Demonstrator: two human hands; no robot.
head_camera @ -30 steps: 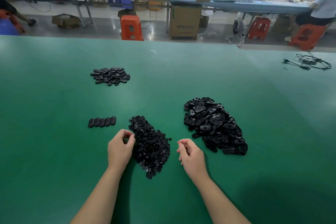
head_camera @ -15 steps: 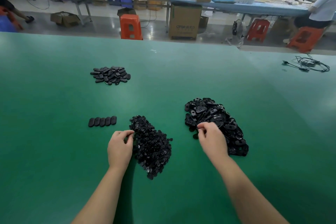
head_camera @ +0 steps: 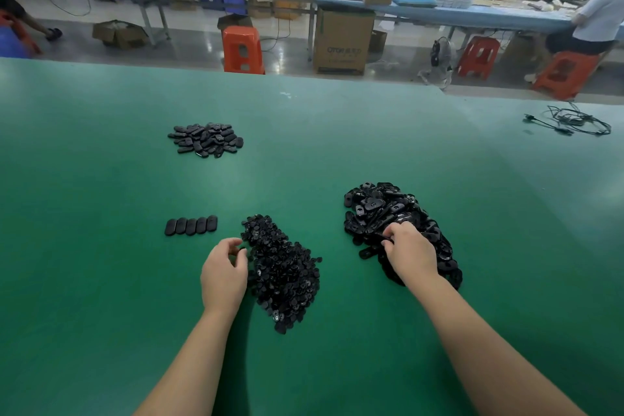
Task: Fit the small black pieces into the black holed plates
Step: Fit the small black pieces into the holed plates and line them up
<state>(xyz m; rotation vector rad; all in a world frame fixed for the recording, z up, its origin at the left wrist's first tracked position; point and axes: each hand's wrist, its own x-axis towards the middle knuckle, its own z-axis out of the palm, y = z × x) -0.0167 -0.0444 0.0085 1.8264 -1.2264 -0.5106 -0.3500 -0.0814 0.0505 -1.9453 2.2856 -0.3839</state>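
Right hand (head_camera: 409, 252) lay on the near-left part of the pile of holed plates (head_camera: 398, 223), right of centre on the green desk (head_camera: 101, 280); fingertips buried among plates, grip unclear. Left hand (head_camera: 223, 272) curled at the left edge of the pile of small pieces (head_camera: 283, 267); whether its grip pinched one was hidden. A row of five plates (head_camera: 190, 226) lay left.

Green table (head_camera: 101, 280), tangled black cable (head_camera: 574, 120), orange stool (head_camera: 243, 51), cardboard box (head_camera: 342, 40)
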